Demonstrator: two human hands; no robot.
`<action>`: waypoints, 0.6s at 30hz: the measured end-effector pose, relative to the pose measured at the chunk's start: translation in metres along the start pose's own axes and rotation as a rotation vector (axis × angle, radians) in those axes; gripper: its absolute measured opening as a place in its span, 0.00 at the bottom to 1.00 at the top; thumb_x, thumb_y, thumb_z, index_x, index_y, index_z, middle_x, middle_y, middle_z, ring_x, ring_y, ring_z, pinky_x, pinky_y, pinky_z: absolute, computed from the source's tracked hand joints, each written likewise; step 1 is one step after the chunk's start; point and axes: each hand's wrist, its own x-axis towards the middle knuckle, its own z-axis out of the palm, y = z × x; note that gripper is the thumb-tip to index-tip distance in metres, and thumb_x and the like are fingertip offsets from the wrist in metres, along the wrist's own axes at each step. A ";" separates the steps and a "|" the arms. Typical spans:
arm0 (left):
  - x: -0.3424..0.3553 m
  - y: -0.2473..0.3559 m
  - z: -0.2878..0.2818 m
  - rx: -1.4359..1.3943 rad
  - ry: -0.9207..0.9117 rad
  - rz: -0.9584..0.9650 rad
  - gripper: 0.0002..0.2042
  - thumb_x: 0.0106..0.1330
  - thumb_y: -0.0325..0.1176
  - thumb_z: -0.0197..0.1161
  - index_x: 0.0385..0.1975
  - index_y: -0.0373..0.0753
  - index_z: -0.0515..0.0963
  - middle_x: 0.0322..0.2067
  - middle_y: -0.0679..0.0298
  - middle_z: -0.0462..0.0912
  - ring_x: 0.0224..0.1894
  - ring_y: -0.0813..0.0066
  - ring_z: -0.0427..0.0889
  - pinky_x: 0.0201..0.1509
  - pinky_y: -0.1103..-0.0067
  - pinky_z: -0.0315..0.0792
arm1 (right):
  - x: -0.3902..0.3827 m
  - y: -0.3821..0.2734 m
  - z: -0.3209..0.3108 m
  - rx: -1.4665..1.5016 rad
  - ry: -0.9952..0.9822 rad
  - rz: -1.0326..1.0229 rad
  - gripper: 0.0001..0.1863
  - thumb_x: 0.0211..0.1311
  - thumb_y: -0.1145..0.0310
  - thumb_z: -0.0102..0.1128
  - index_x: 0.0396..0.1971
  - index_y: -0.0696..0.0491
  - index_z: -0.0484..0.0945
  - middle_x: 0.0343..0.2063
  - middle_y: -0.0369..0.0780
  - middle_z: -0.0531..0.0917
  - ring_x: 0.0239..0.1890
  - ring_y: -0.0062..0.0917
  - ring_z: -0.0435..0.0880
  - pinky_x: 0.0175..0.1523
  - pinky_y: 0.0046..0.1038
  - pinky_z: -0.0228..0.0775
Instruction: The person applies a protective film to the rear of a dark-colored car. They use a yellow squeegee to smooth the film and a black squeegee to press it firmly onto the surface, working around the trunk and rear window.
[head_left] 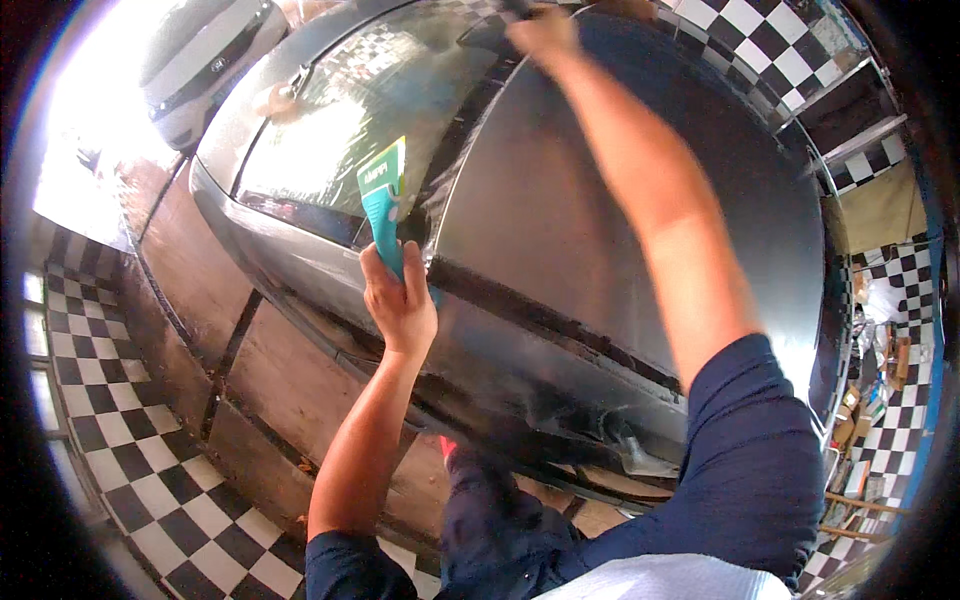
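Note:
My left hand (398,300) grips the teal handle of a scraper (380,200) with a green, yellow-edged blade, held upright in front of the car's window glass (300,160). My right arm reaches up across the grey car's large dark panel (620,270) to the top of the view. There my right hand (543,38) is closed on a dark object (515,10), blurred and cut by the frame edge, beside the far end of the glass. A black trim strip (560,330) runs along the near side of the panel.
Another vehicle (205,60) stands at upper left by a bright opening. Checkered tiles (130,440) and a brown ramp or floor (280,360) lie left and below. Along the right wall sit clutter, bags and boxes (870,400). My legs (490,510) are close to the car's side.

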 end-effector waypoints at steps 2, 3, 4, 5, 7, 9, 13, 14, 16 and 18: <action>0.000 -0.004 0.008 0.015 0.008 0.008 0.10 0.66 0.37 0.55 0.37 0.37 0.67 0.22 0.61 0.73 0.24 0.68 0.75 0.30 0.73 0.67 | 0.027 0.074 -0.074 -0.343 -0.073 0.038 0.19 0.43 0.59 0.55 0.33 0.55 0.81 0.34 0.51 0.82 0.39 0.43 0.82 0.44 0.38 0.74; -0.001 -0.005 0.009 0.031 0.007 0.012 0.10 0.67 0.38 0.55 0.37 0.37 0.67 0.22 0.63 0.73 0.24 0.72 0.74 0.30 0.76 0.67 | 0.022 0.094 -0.101 -0.494 -0.057 0.108 0.19 0.45 0.60 0.54 0.37 0.53 0.81 0.38 0.50 0.82 0.44 0.42 0.80 0.49 0.38 0.72; -0.002 -0.006 0.011 0.044 0.004 0.023 0.11 0.67 0.38 0.54 0.36 0.37 0.67 0.23 0.65 0.73 0.24 0.75 0.73 0.30 0.79 0.67 | 0.018 0.114 -0.125 -0.487 -0.071 0.149 0.19 0.46 0.60 0.53 0.39 0.52 0.81 0.41 0.50 0.81 0.46 0.42 0.79 0.51 0.39 0.70; -0.001 -0.004 0.017 -0.013 -0.009 0.049 0.11 0.67 0.39 0.55 0.37 0.37 0.67 0.22 0.65 0.73 0.24 0.76 0.74 0.30 0.78 0.67 | 0.027 0.148 -0.142 -0.510 -0.026 0.191 0.20 0.47 0.60 0.53 0.40 0.52 0.80 0.41 0.50 0.81 0.47 0.42 0.79 0.52 0.39 0.70; -0.001 -0.003 0.017 -0.005 -0.016 0.030 0.11 0.67 0.38 0.54 0.36 0.37 0.67 0.22 0.65 0.73 0.24 0.76 0.74 0.30 0.78 0.67 | 0.025 0.148 -0.126 -0.535 -0.143 0.152 0.22 0.48 0.59 0.54 0.44 0.50 0.79 0.43 0.48 0.80 0.48 0.42 0.78 0.53 0.39 0.69; -0.002 0.003 0.014 0.011 -0.001 0.009 0.10 0.67 0.38 0.54 0.36 0.37 0.68 0.21 0.65 0.73 0.24 0.77 0.73 0.30 0.79 0.67 | 0.038 0.136 -0.069 -0.479 -0.137 0.153 0.22 0.46 0.59 0.56 0.45 0.49 0.79 0.41 0.45 0.82 0.47 0.39 0.80 0.53 0.38 0.70; -0.001 -0.009 0.002 0.007 -0.013 0.008 0.11 0.65 0.37 0.56 0.37 0.37 0.68 0.22 0.60 0.74 0.24 0.67 0.74 0.31 0.73 0.68 | 0.022 0.039 0.039 -0.247 -0.186 -0.020 0.17 0.41 0.64 0.55 0.35 0.48 0.82 0.34 0.47 0.83 0.40 0.42 0.81 0.46 0.37 0.73; -0.001 -0.017 -0.002 0.010 0.007 0.011 0.11 0.65 0.37 0.56 0.37 0.37 0.68 0.23 0.60 0.74 0.24 0.68 0.74 0.31 0.73 0.68 | 0.008 0.002 0.061 -0.168 -0.227 -0.012 0.17 0.39 0.66 0.55 0.33 0.53 0.82 0.32 0.49 0.83 0.39 0.43 0.81 0.46 0.37 0.73; 0.002 -0.021 0.008 -0.033 -0.001 0.044 0.10 0.65 0.37 0.56 0.37 0.37 0.68 0.23 0.60 0.73 0.24 0.69 0.74 0.31 0.73 0.68 | 0.000 -0.017 0.075 -0.010 -0.209 0.045 0.17 0.39 0.67 0.55 0.33 0.56 0.81 0.33 0.50 0.82 0.41 0.44 0.81 0.47 0.37 0.72; 0.002 -0.002 0.016 -0.072 -0.031 -0.008 0.11 0.66 0.38 0.55 0.37 0.37 0.67 0.21 0.61 0.73 0.23 0.68 0.75 0.30 0.74 0.67 | 0.003 -0.021 0.081 0.002 -0.200 0.012 0.18 0.40 0.68 0.54 0.35 0.56 0.80 0.35 0.50 0.82 0.42 0.44 0.80 0.47 0.38 0.72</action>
